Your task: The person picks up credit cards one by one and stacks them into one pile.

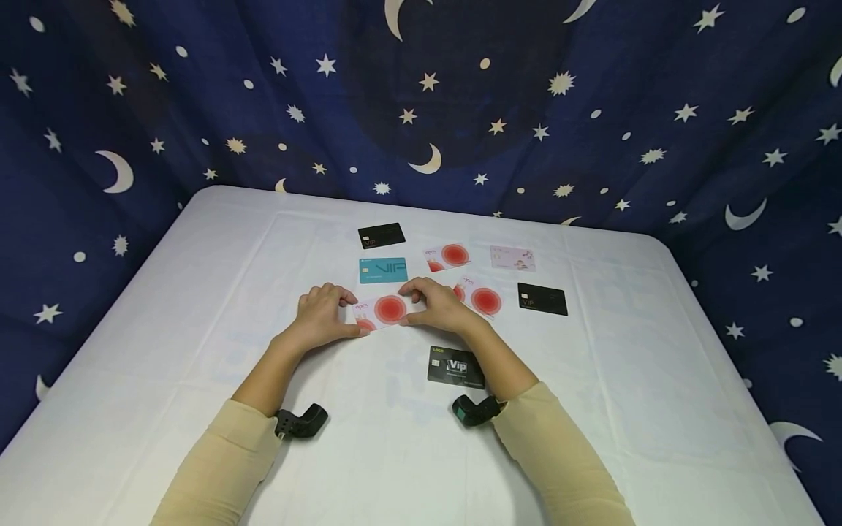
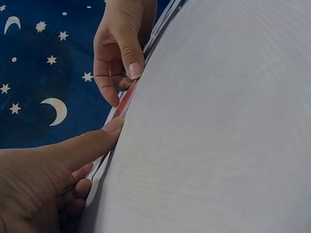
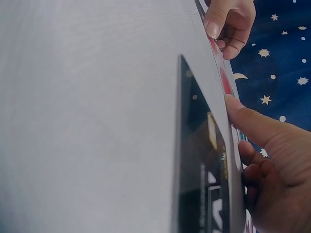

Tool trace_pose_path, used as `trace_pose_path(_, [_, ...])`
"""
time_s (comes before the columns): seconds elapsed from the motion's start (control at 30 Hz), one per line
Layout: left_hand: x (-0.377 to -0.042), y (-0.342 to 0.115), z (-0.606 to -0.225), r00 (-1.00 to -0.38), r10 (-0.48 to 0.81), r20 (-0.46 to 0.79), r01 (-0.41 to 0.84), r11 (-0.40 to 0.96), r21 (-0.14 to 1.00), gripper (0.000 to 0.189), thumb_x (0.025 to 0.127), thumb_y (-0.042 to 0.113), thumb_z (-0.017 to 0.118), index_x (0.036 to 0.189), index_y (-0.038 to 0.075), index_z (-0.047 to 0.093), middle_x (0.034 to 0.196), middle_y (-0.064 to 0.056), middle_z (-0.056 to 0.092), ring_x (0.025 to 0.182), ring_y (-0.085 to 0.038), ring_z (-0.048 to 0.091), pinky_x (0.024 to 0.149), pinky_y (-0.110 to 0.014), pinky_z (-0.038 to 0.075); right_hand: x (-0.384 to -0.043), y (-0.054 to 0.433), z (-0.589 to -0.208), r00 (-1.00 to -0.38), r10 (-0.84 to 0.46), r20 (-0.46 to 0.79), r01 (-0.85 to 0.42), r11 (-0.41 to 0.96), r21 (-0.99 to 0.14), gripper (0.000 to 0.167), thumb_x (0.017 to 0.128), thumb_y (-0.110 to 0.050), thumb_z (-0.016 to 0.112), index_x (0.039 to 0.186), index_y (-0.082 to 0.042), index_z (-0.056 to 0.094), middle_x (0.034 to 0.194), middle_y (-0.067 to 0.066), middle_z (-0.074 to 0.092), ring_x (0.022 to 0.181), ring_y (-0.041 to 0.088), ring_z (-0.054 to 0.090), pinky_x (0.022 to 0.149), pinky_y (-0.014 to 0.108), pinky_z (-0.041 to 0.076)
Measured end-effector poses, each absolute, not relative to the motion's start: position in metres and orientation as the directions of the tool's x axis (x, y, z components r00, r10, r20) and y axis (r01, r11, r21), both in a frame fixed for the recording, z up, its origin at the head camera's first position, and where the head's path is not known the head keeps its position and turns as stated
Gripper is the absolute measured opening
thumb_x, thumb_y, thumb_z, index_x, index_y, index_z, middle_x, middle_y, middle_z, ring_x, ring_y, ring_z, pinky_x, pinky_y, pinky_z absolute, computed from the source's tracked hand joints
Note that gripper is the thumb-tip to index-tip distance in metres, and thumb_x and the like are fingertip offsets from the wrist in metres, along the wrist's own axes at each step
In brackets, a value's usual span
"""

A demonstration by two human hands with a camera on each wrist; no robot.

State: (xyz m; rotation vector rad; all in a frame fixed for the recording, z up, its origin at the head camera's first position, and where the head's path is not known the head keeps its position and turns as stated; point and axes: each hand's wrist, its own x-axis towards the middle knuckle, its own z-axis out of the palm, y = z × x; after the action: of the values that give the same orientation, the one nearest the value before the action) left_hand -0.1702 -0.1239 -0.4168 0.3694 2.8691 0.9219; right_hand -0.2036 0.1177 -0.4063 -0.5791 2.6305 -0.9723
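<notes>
A pale card with red circles (image 1: 390,310) lies at the middle of the white table, between the two hands. At its left end, my left hand (image 1: 320,315) holds it, thumb at the near edge and index finger at the far edge. My right hand (image 1: 437,307) grips the right end in the same manner. In the left wrist view the left thumb (image 2: 90,148) touches the card's red strip (image 2: 125,103). Seen from the right wrist, the right thumb (image 3: 250,116) meets the card's edge, and the other fingers curl beneath it.
Behind the hands lie a teal VIP card (image 1: 383,270), a black card (image 1: 381,235), another red-circle card (image 1: 450,256) and a pink card (image 1: 513,258). Rightward are a partly covered red-circle card (image 1: 485,300) and a black card (image 1: 542,299). A dark Vip card (image 1: 454,367) lies by the right forearm.
</notes>
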Motion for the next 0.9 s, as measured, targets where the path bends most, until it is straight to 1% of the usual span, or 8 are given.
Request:
trace_pose_path(0.17, [-0.1698, -0.1226, -0.4157, -0.967, 0.254, -0.02, 0.189, 0.771, 0.608, 0.056, 0.067, 0.036, 0.084, 0.108, 0.007, 0.059, 0.101, -0.01, 0.055, 0.098, -0.028, 0.044, 0.089, -0.048, 0.027, -0.2025, 0.1186, -0.4055, -0.883, -0.458, -0.102, -0.276, 0.682, -0.677, 0.049, 0.073, -0.023, 0.082, 0.115, -0.011, 0.058, 0.098, 0.003, 0.053, 0.09, 0.018, 0.045, 0.08, 0.03, 0.034])
trace_pose_path(0.37, [-0.1697, -0.1223, -0.4156, -0.969, 0.247, -0.01, 0.188, 0.763, 0.618, 0.057, 0.066, 0.036, 0.085, 0.109, 0.008, 0.06, 0.102, -0.009, 0.057, 0.099, -0.028, 0.045, 0.089, -0.048, 0.027, -0.2022, 0.1193, -0.4058, -0.884, -0.458, -0.091, -0.282, 0.68, -0.677, 0.053, 0.072, -0.023, 0.083, 0.115, -0.01, 0.056, 0.099, 0.003, 0.056, 0.093, 0.018, 0.047, 0.086, 0.032, 0.035])
trace_pose_path(0.5, [-0.1702, -0.1223, -0.4165, -0.967, 0.254, 0.004, 0.196, 0.735, 0.649, 0.056, 0.066, 0.033, 0.085, 0.109, 0.008, 0.059, 0.098, -0.007, 0.059, 0.096, -0.027, 0.048, 0.09, -0.047, 0.027, -0.2019, 0.1192, -0.4078, -0.891, -0.443, -0.095, -0.26, 0.671, -0.694, 0.055, 0.07, -0.022, 0.084, 0.115, -0.011, 0.055, 0.099, 0.003, 0.057, 0.093, 0.018, 0.049, 0.087, 0.032, 0.035])
trace_pose_path(0.57, [-0.1703, -0.1222, -0.4171, -0.966, 0.258, 0.006, 0.193, 0.707, 0.681, 0.056, 0.066, 0.03, 0.086, 0.108, 0.007, 0.059, 0.093, -0.005, 0.06, 0.092, -0.025, 0.049, 0.089, -0.044, 0.027, -0.2011, 0.1192, -0.4085, -0.895, -0.435, -0.098, -0.244, 0.662, -0.708, 0.055, 0.07, -0.021, 0.084, 0.115, -0.011, 0.054, 0.098, 0.002, 0.058, 0.09, 0.017, 0.05, 0.085, 0.031, 0.036])
trace_pose_path(0.67, [-0.1703, -0.1215, -0.418, -0.965, 0.264, 0.009, 0.189, 0.667, 0.721, 0.055, 0.066, 0.025, 0.086, 0.109, 0.006, 0.057, 0.087, -0.002, 0.061, 0.086, -0.022, 0.05, 0.086, -0.041, 0.027, -0.1992, 0.1197, -0.409, -0.899, -0.426, -0.098, -0.224, 0.641, -0.735, 0.056, 0.069, -0.019, 0.085, 0.114, -0.01, 0.054, 0.096, 0.002, 0.06, 0.08, 0.016, 0.049, 0.074, 0.028, 0.039])
trace_pose_path(0.77, [-0.1711, -0.1204, -0.4193, -0.964, 0.264, 0.009, 0.184, 0.646, 0.74, 0.055, 0.067, 0.024, 0.086, 0.11, 0.006, 0.057, 0.084, -0.001, 0.062, 0.082, -0.019, 0.051, 0.084, -0.038, 0.027, -0.198, 0.1201, -0.4097, -0.904, -0.42, -0.086, -0.217, 0.622, -0.752, 0.056, 0.069, -0.018, 0.085, 0.115, -0.01, 0.054, 0.095, 0.002, 0.061, 0.073, 0.016, 0.046, 0.066, 0.027, 0.039])
trace_pose_path(0.9, [-0.1717, -0.1203, -0.4194, -0.965, 0.262, 0.006, 0.178, 0.639, 0.748, 0.055, 0.068, 0.022, 0.085, 0.112, 0.005, 0.057, 0.086, -0.003, 0.064, 0.08, -0.019, 0.052, 0.084, -0.039, 0.028, -0.1971, 0.1208, -0.4105, -0.902, -0.429, -0.047, -0.245, 0.599, -0.762, 0.056, 0.068, -0.018, 0.085, 0.116, -0.01, 0.057, 0.093, 0.003, 0.061, 0.071, 0.016, 0.045, 0.064, 0.025, 0.038])
